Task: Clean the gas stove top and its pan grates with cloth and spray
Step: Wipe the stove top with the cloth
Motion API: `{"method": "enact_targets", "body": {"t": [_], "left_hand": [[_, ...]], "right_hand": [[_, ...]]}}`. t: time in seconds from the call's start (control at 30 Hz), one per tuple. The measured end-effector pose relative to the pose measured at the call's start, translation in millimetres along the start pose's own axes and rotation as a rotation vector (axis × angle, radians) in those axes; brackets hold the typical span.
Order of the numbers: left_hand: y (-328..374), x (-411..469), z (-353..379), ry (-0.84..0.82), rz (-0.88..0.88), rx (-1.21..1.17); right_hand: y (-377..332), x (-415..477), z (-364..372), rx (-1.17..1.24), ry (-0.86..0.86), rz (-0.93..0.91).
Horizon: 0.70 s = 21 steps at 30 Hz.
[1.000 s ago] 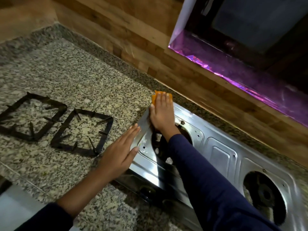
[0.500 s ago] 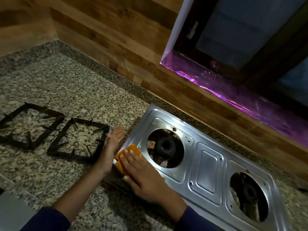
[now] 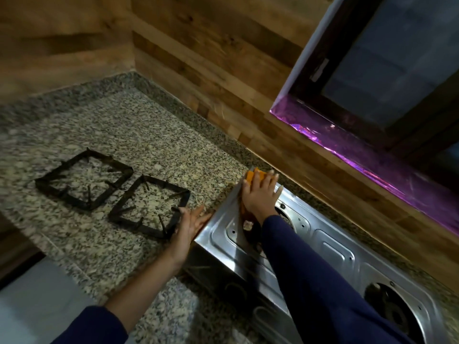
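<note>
The steel gas stove top (image 3: 330,254) lies on the granite counter at the right, with its grates off. My right hand (image 3: 259,197) presses an orange cloth (image 3: 252,178) flat against the stove's far left corner. My left hand (image 3: 190,228) rests with fingers spread against the stove's left edge and holds nothing. Two black square pan grates (image 3: 149,209) (image 3: 83,178) lie side by side on the counter to the left. My right sleeve hides most of the left burner hole; the right burner hole (image 3: 395,309) shows. No spray bottle is in view.
The speckled granite counter (image 3: 139,135) runs to a wood-panelled wall (image 3: 223,78) at the back and left. A window with a purple-lit sill (image 3: 372,145) sits above the stove. The counter's front edge and pale floor (image 3: 37,306) are at the lower left.
My right hand slid the orange cloth from the stove's near left edge back up to its far left corner. My left hand stayed against the stove's left side.
</note>
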State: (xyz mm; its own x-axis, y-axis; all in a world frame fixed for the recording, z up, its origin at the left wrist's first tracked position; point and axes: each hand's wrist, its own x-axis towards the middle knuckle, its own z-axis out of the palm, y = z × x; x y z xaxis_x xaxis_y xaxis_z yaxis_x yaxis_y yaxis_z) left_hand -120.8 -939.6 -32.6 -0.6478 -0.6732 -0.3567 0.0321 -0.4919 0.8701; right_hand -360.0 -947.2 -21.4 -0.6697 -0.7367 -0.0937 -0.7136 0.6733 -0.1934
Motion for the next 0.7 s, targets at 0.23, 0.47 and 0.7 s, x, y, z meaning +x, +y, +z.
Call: {"method": "enact_targets", "body": {"t": [0.23, 0.47, 0.7], "left_hand": [[-16, -8, -18, 0.02, -0.05, -0.112], [-9, 8, -33, 0.123, -0.052, -0.257], [13, 16, 3, -0.045, 0.04, 0.163]], "right_hand": [[-27, -38, 13, 0.028, 0.062, -0.17], [-33, -163, 29, 0.026, -0.049, -0.69], [55, -212, 20, 0.158, 0.116, -0.427]]}}
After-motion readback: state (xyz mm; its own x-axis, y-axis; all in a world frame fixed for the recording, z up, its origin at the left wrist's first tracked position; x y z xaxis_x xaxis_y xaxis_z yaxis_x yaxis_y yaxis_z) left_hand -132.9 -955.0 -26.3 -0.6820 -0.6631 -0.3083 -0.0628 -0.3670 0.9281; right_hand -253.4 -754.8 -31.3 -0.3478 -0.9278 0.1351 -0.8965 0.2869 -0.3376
